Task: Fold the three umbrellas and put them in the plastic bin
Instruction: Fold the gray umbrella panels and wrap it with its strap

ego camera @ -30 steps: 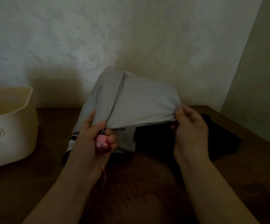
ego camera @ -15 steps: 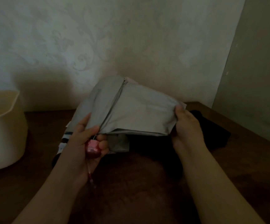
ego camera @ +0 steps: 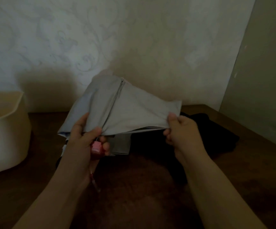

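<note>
A collapsed grey umbrella (ego camera: pixel 134 111) is held above the table, its canopy loose and spread. My left hand (ego camera: pixel 84 139) grips its pink handle (ego camera: pixel 97 149) with the thumb pressed on the fabric near a rib. My right hand (ego camera: pixel 181 131) pinches the canopy's right edge and holds it out taut. A black umbrella (ego camera: pixel 216 138) lies on the table behind and under my right hand. A third umbrella (ego camera: pixel 64 149) with a light patterned edge shows just behind my left wrist, mostly hidden. The cream plastic bin (ego camera: pixel 6 128) stands at the left.
The dark wooden table (ego camera: pixel 134 187) runs to a patterned wall at the back. A pale panel (ego camera: pixel 262 80) stands along the right side. A pink cord (ego camera: pixel 94 180) hangs from the handle below my left wrist.
My right hand has pulled the canopy edge further right, stretching the fabric flatter. The left hand keeps its grip on the handle. The view has shifted slightly.
</note>
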Demonstrator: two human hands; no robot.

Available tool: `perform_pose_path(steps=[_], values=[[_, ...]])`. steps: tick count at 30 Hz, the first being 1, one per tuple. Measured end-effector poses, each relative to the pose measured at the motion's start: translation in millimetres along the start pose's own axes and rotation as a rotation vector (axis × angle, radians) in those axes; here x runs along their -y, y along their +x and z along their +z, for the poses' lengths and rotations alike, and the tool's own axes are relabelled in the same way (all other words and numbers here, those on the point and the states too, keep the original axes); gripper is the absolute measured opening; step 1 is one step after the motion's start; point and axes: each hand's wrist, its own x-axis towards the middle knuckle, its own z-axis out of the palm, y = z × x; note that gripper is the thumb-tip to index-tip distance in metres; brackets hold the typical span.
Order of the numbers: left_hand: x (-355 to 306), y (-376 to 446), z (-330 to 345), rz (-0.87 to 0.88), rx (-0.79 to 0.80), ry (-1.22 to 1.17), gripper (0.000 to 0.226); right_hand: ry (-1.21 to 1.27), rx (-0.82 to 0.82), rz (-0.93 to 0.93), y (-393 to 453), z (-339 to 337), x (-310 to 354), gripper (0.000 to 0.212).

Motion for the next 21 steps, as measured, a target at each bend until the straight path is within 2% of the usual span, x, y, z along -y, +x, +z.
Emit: perform_pose_path(steps=[3,5,7,10,12,14,18,21], values=[[4,1,-2,0.045,-0.033,0.084,0.049,-0.090,-0.082,-0.247,-4,-6,5,0.032],[5,2,-3,0.057,-0.043,0.081,0.047,-0.031,-0.093,-0.291,-9,0,2,0.029],[5,4,-3,0.047,-0.037,0.052,0.045,0.135,-0.032,-0.109,-10,11,-5,0.026],[7,6,-2,-0.003,-0.029,-0.023,0.043,0.337,0.222,0.277,-15,29,-7,0.041],[9,6,-1,-0.031,-0.007,-0.051,0.043,0.395,0.355,0.390,-20,37,-12,0.043],[10,4,0,-0.039,0.016,-0.045,0.045,0.448,0.381,0.421,-23,40,-15,0.035],[14,1,4,-0.046,0.006,-0.030,0.046,0.570,0.225,0.157,-15,32,-8,0.021],[16,-3,7,-0.046,0.028,0.006,0.045,0.530,0.260,0.081,-23,34,-9,0.019]])
